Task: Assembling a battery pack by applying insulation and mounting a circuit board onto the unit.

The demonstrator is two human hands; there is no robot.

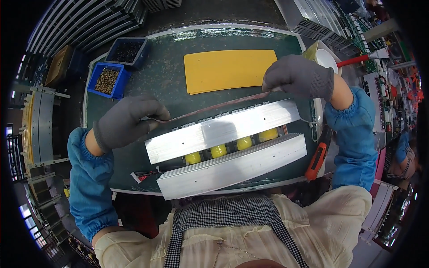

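Note:
A long thin brownish strip is stretched between my two grey-gloved hands, above the far edge of a metal assembly. My left hand pinches its left end, and my right hand pinches the other end, near the yellow sheet. Below the strip lie two long silver heatsinks, side by side and tilted up to the right. Several yellow-wrapped round components sit in the gap between them. Small dark parts line the far heatsink's back edge. A bundle of wires with a white connector comes out at the left.
Yellow sheets lie at the back of the green table. At the far left stand a blue bin of brass-coloured pieces and a bin of dark screws. An orange-handled tool lies right; a red-handled brush rests by a white container.

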